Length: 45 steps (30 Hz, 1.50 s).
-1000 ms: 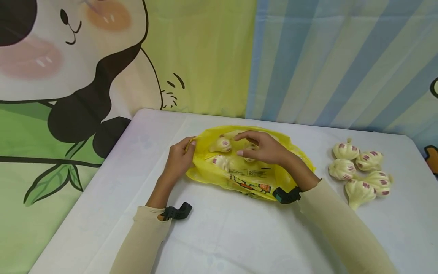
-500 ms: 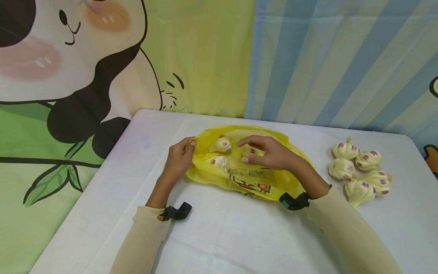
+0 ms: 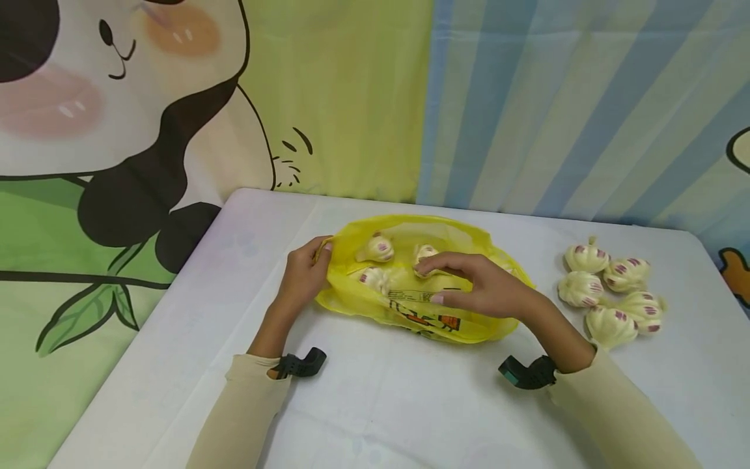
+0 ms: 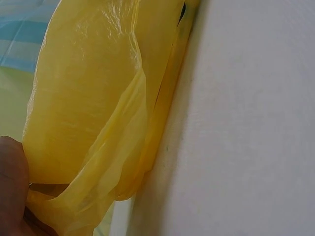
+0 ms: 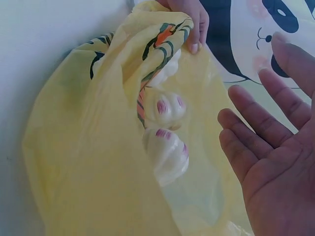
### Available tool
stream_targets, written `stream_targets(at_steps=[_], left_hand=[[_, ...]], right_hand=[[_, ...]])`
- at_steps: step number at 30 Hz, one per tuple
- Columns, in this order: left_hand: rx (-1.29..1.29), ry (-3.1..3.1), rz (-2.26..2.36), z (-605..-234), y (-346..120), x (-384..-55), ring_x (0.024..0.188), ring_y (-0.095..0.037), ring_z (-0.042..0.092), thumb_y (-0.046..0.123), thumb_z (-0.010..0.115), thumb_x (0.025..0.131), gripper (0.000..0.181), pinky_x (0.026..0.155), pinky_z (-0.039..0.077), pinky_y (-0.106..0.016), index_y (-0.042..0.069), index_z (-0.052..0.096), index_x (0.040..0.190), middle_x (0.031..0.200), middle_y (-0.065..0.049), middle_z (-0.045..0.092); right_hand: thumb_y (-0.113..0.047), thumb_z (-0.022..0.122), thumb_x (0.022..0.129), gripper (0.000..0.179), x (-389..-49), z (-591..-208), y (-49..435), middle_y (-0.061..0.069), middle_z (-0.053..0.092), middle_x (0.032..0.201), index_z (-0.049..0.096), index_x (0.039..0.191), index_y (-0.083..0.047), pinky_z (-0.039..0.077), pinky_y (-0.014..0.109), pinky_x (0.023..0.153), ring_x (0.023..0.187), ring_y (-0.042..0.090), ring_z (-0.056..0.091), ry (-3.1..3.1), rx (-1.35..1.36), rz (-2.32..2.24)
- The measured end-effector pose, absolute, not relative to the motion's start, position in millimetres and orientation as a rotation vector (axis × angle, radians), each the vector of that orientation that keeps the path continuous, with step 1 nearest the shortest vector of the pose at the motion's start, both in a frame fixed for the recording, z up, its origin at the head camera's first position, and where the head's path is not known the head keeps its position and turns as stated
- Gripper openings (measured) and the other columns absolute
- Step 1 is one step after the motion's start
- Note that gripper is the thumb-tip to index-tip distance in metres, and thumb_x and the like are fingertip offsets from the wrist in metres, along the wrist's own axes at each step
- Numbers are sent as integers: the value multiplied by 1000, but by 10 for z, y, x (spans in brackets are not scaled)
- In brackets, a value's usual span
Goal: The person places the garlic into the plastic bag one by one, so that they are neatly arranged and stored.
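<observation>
A yellow plastic bag [image 3: 410, 225] lies with its mouth spread wide on the white table. My left hand [image 3: 305, 270] pinches the bag's left rim between thumb and fingers. Inside the bag sit three garlic bulbs: one at the back left [image 3: 376, 247], one at the front left [image 3: 374, 279] and one near the middle [image 3: 424, 255]. Over the bag's right part hovers my right hand [image 3: 489, 286], its fingers extended and nothing in its grasp. In the right wrist view the palm of the right hand [image 5: 275, 157] faces the bag, apart from the garlic bulb [image 5: 167, 156].
To the right of the bag, several garlic bulbs [image 3: 612, 326] are clustered on the white table [image 3: 351, 404]. Behind the table hangs a printed curtain [image 3: 346, 98] with a panda and stripes.
My right hand has drawn back toward the right and nearer to me, uncovering the middle garlic bulb in the bag. The left hand keeps its hold on the rim.
</observation>
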<state>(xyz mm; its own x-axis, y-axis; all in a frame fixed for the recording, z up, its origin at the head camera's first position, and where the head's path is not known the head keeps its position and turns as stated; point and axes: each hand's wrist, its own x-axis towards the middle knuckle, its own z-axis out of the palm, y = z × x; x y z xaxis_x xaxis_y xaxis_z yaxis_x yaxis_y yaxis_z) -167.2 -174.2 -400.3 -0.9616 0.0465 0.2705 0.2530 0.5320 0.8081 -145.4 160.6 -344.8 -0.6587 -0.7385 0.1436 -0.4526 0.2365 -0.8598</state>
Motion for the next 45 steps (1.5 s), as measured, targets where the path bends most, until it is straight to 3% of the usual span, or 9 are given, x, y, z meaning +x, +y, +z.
stream_targets(at_steps=[5,13,23,28,35,39,45], left_hand=[[-248,-2560,-1411,-4021,-1753,-1673,111,-19,60,27,47,103,35,95,48,-39,6,64,126,120,-9,66],[-241,-2567,-1411,-4026,-1750,-1674,112,-17,59,29,47,103,36,95,47,-38,6,64,126,121,-8,65],[-243,-2572,-1411,-4042,-1749,-1665,114,-18,58,29,47,104,37,96,47,-38,6,63,127,122,-8,65],[-249,-2564,-1398,-4036,-1749,-1667,115,-18,58,29,47,104,36,97,46,-39,6,64,126,122,-8,65],[-255,-2555,-1412,-4023,-1739,-1664,115,-19,58,28,47,103,36,97,46,-40,6,64,126,122,-9,65],[-258,-2554,-1411,-4018,-1743,-1662,115,-18,58,28,47,103,36,97,47,-39,6,64,126,121,-8,65],[-248,-2561,-1417,-4027,-1742,-1667,113,-18,59,28,47,103,36,95,47,-38,6,64,126,121,-9,65]], right_hand=[[-12,69,92,39,-1369,-3423,1644,3,57,134,60,129,-20,35,47,107,134,19,41,2264,-1139,-1355],[-14,70,91,40,-1232,-3471,1797,0,55,136,60,129,-23,36,58,102,130,20,46,2294,-1133,-1324],[-10,69,92,42,-1054,-3496,2008,-2,55,136,59,130,-23,40,57,99,128,21,48,2377,-1127,-1298],[-6,69,90,45,-986,-3506,2131,0,55,137,58,131,-23,43,49,99,128,17,48,2408,-1129,-1302],[6,68,87,51,-925,-3475,2362,10,54,138,57,133,-14,36,23,104,130,14,45,2421,-1165,-1384],[11,67,85,53,-891,-3417,2475,15,53,137,57,132,-9,34,20,104,131,14,44,2458,-1137,-1421],[14,69,81,55,-835,-3423,2625,10,57,133,58,131,-7,36,17,101,128,10,47,2571,-1077,-1397]])
